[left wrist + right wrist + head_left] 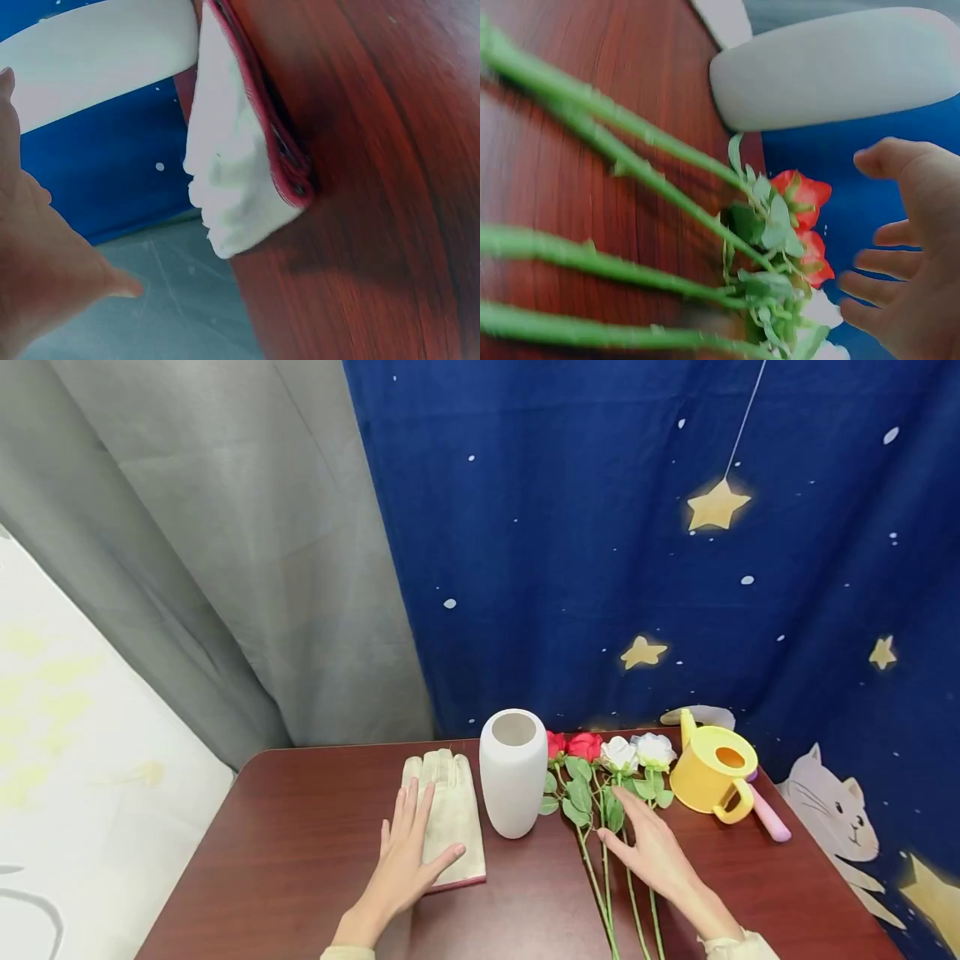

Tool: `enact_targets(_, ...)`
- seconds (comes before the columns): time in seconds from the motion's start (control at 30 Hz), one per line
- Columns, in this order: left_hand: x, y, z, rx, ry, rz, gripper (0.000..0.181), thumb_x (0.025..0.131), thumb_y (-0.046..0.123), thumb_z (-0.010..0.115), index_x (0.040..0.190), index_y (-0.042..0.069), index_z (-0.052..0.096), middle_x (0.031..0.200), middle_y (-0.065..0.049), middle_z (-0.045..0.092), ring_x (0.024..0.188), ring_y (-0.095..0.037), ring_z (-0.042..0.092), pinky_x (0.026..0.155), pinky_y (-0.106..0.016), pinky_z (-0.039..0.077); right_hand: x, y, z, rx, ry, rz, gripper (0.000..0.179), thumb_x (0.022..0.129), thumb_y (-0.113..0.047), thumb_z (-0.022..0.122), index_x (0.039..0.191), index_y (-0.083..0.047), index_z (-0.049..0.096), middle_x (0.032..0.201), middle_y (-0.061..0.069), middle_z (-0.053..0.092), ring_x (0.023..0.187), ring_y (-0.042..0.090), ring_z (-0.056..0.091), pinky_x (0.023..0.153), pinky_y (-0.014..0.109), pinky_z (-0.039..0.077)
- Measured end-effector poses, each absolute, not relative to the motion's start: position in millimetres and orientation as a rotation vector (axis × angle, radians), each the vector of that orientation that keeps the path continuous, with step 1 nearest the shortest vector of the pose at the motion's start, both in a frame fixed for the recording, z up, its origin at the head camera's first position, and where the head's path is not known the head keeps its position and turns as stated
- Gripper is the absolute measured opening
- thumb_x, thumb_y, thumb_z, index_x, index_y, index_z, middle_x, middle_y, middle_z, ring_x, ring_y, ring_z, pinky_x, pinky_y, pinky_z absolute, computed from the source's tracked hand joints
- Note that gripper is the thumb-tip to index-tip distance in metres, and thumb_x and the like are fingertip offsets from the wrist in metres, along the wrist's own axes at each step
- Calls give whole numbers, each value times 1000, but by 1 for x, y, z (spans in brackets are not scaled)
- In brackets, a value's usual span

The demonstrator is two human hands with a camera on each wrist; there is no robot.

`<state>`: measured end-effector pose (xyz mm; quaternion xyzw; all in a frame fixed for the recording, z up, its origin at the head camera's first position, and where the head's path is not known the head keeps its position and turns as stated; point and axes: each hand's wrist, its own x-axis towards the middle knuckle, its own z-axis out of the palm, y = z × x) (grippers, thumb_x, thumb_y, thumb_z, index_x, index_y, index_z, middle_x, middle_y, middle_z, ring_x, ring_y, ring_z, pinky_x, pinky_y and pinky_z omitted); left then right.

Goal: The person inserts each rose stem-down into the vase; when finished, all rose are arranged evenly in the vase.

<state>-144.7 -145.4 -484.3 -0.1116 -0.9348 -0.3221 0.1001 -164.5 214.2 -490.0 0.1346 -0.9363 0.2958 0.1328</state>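
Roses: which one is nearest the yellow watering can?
The rightmost white rose, at the row's end beside the yellow watering can; the other white rose and both red roses lie farther left.

right hand point(932, 274) near red roses point(816, 196) | white vase point(832, 71) | brown table point(660, 64)

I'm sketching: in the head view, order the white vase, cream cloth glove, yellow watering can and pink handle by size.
White vase, cream cloth glove: too alike to rank
Yellow watering can
Pink handle
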Motion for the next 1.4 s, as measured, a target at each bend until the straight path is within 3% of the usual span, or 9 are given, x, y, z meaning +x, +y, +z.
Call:
enact_targets(0.17,-149,-137,-478,-378,-2681,-1147,95,80,49,67,150,27,8,155,2,0,140,-26,1,101,-64,9,-159,200,-492,227,-2702,1333,39,84,-13,68,118,2,58,109,17,64,98,28,61,83,41,48)
enact_targets(0.27,-152,-131,-472,-421,-2624,-1220,94,79,50,68,150,26,12,155,1,2,139,-28,6,102,-61,14,-155,192,-494,87,-2681,1605,30,88,-8,62,115,5,59,105,17,65,97,26,63,85,37,48)
enact_targets(0.43,-161,-119,-461,-480,-2589,-1237,93,76,53,70,149,32,16,154,4,5,139,-26,8,102,-61,17,-150,185,-497,-47,-2656,1748,31,88,-1,53,115,14,54,104,24,63,98,31,61,82,38,49)
enact_targets(0.6,-167,-107,-452,-468,-2548,-1371,92,74,44,76,147,33,20,153,9,8,139,-21,11,102,-59,22,-150,179,-502,-80,-2650,1874,32,88,4,49,115,21,48,103,28,61,95,34,61,76,37,51)
enact_targets(0.83,-180,-89,-445,-446,-2549,-1417,97,70,54,74,147,36,18,152,12,10,139,-17,13,102,-57,22,-154,178,-511,30,-2590,2101,36,88,8,44,118,27,37,99,33,59,86,37,63,73,42,52)
enact_targets(1.03,-189,-81,-436,-436,-2508,-1481,96,70,54,74,146,41,16,151,15,16,137,-13,17,103,-54,23,-158,183,-516,47,-2475,2389,32,91,3,49,114,24,42,87,19,64,75,21,63,69,36,53)
enact_targets(1.27,-197,-72,-428,-455,-2443,-1554,100,68,51,77,146,41,15,150,15,19,136,-11,21,103,-52,25,-159,188,-515,-17,-2253,2725,40,92,-9,56,121,17,47,97,11,62,84,15,61,78,31,51)
enact_targets(1.4,-203,-65,-427,-459,-2389,-1605,104,66,47,80,147,38,14,149,12,24,134,-11,25,104,-48,26,-158,194,-509,62,-2117,2875,26,93,-7,54,117,5,56,100,8,64,87,14,63,81,30,50)
